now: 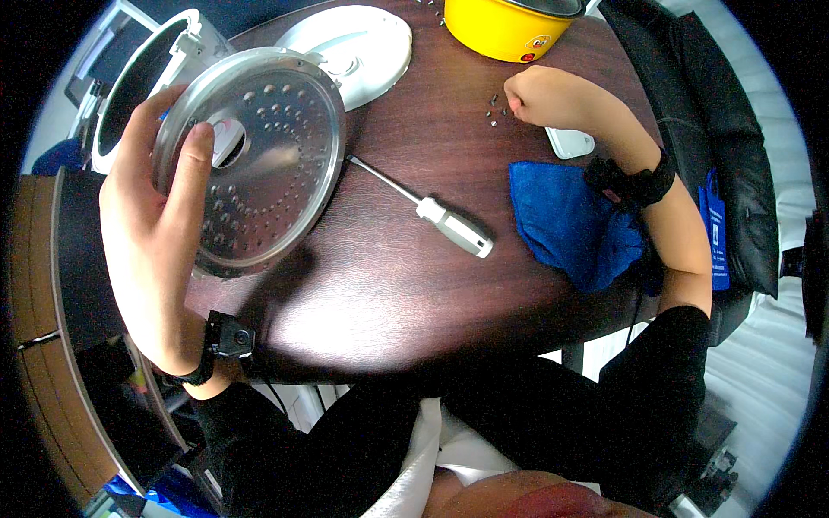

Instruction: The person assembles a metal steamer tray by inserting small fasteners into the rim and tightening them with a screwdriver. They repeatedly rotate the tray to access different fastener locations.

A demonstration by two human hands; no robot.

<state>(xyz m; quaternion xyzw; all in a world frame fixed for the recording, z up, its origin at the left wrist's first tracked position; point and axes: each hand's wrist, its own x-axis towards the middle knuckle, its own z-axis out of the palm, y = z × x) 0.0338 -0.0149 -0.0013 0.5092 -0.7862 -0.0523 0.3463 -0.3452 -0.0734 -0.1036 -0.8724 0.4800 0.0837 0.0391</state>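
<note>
My left hand [160,186] grips a round metal inner lid [298,164] by its left side, thumb on its face. The lid is tilted up above the table, with raised dimples, a slot and a pale rim. My right hand [540,97] is closed, fingers curled in, at the table's far right; whatever it may hold is hidden. Several small dark screws [492,113] lie just left of it. A screwdriver [449,224] with a white and grey handle rests on the table, its tip close to the lid's edge.
Behind the lid are a white round cover [384,43] and a white appliance body [186,52]. A yellow pot [501,30] stands at the back. A blue cloth [566,224] and a white rounded object [570,144] lie by my right forearm. More screws [441,19] lie beside the pot.
</note>
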